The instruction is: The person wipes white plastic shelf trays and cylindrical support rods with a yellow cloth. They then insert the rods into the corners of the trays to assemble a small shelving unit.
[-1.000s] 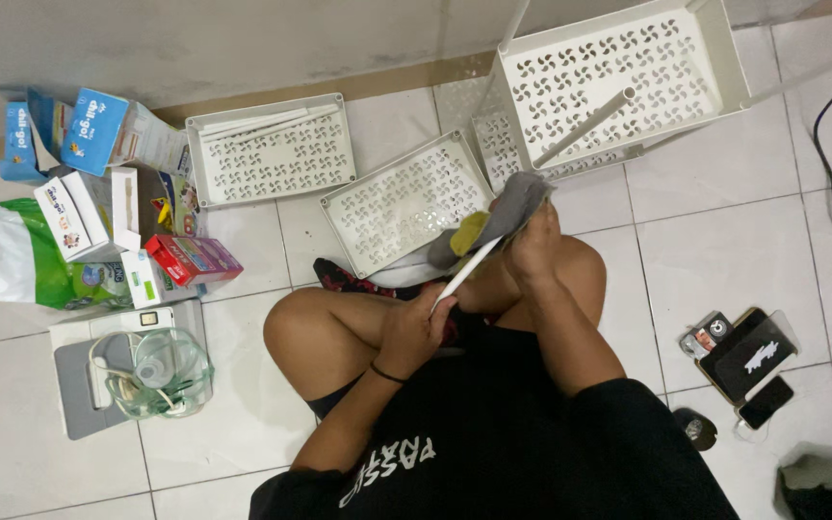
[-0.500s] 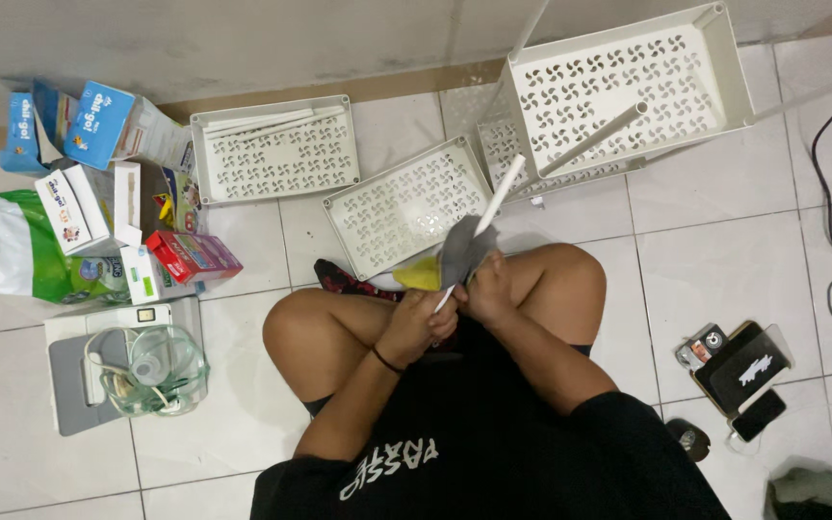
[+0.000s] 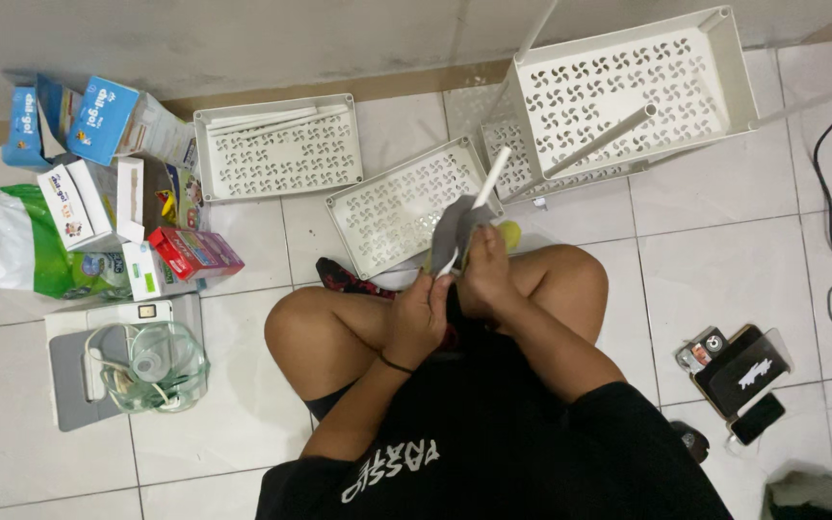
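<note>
1. White rod (image 3: 486, 188): a slim pale tube at frame centre, slanting up and to the right from the hands; its upper end lies over the near corner of a loose perforated tray (image 3: 402, 207) on the tiled floor (image 3: 705, 250).
2. Grey cloth (image 3: 455, 229): wrapped about the rod's lower part, just above the knuckles, with something yellow-green showing beside it.
3. Left hand (image 3: 418, 313): fingers curled narrowly about the rod's lower end, steadying it over the crossed legs.
4. Right hand (image 3: 486, 270): fingers closed around the cloth and the rod together, just above and right of the left hand.
5. Step in hand, judged from the grip: the rod appears to be under wiping with the cloth, one hand bracing while the other works.
6. Next move, as a judgement: it calls for a firm hold at the lower end and an even stroke of the cloth along the tube, kept clear of the tray rim.
7. Assembled rack (image 3: 633, 91): upper right, a white perforated shelf with an upright pole (image 3: 601, 140) fitted.
8. Second loose tray (image 3: 276, 146): upper centre-left, against the wall.
9. Cartons (image 3: 108, 120): blue, white and red boxes at upper left, beside a green-and-white bag (image 3: 12, 246).
10. Phone and small devices (image 3: 743, 371): lower right on the floor.
</note>
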